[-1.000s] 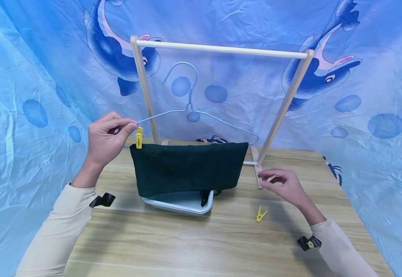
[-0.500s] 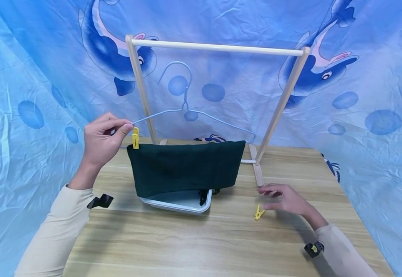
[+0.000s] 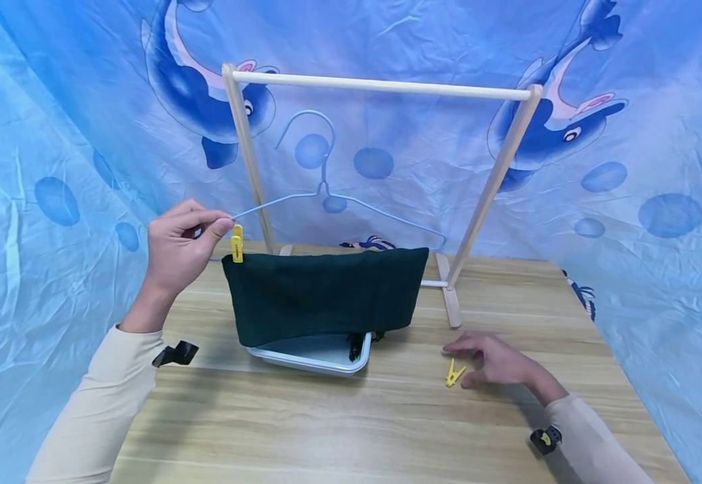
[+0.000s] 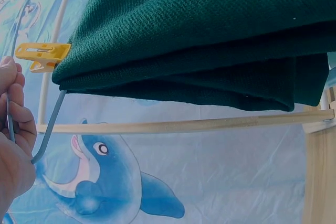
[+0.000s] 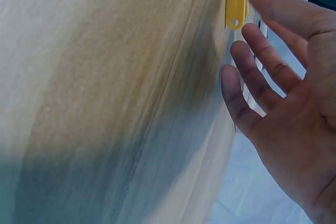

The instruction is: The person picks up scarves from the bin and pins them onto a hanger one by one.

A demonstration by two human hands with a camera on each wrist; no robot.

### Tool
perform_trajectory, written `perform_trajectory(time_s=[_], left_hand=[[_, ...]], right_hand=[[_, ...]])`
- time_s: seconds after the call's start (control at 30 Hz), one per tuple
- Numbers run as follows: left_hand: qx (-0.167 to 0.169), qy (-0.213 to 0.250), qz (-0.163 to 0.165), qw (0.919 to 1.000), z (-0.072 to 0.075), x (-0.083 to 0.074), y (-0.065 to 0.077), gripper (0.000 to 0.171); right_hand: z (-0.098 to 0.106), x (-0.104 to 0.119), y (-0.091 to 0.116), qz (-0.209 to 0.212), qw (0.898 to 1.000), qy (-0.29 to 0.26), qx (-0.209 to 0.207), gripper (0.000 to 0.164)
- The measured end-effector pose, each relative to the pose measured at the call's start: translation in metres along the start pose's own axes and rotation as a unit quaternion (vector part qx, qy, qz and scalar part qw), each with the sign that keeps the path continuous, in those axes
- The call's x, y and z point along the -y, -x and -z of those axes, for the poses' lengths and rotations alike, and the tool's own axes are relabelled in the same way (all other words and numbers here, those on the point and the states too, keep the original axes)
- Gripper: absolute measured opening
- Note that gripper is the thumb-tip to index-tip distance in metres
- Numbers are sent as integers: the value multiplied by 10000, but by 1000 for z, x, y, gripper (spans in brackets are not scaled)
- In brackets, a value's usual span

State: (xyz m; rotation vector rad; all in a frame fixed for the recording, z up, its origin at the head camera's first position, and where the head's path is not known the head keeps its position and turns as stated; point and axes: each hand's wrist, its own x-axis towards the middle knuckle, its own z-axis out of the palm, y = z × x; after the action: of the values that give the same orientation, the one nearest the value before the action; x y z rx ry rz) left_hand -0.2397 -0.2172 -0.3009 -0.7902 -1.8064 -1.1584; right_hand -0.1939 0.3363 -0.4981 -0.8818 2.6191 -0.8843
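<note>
My left hand (image 3: 183, 243) pinches the left shoulder of a light blue wire hanger (image 3: 381, 213), its hook upright. Over the hanger's lower bar hangs a folded dark green knitted cloth (image 3: 326, 296). A yellow clothespin (image 3: 238, 244) clips the cloth's left end to the bar, just below my fingers; the left wrist view also shows this clothespin (image 4: 44, 55) at the cloth's corner. On the table at the right lies a second yellow clothespin (image 3: 454, 374). My right hand (image 3: 496, 363) is right beside it, fingers spread, thumb and fingertips on either side of it.
A wooden rack with a white top rail (image 3: 381, 85) stands at the back of the table (image 3: 326, 430). Beneath the cloth sits a white tray (image 3: 326, 363) with something dark in it. Blue curtains (image 3: 659, 282) with dolphin prints surround the table on the back and sides.
My right hand has come down toward the table, to the loose clothespin, and its thumb and fingers have spread wider. The left hand keeps its pinch on the hanger.
</note>
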Motion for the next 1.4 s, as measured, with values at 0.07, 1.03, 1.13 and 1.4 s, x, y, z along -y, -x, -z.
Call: perform_trajectory(time_s=[0.07,1.03,1.13,1.4], left_hand=[[6,10,4,10000,0,0,0,4],[62,15,36,10000,5,0,0,6],[47,5,46,10000,5,0,0,6],[21,-84,103,9999,7,0,1,9]], right_hand=[[0,0,0,52,9999,-62,72,62],[14,13,4,-437,9988,-165,-179,34],[18,18,5,-390,9979,-70,-515,35],[38,38,5,-102,9889,-81,-1480,30]])
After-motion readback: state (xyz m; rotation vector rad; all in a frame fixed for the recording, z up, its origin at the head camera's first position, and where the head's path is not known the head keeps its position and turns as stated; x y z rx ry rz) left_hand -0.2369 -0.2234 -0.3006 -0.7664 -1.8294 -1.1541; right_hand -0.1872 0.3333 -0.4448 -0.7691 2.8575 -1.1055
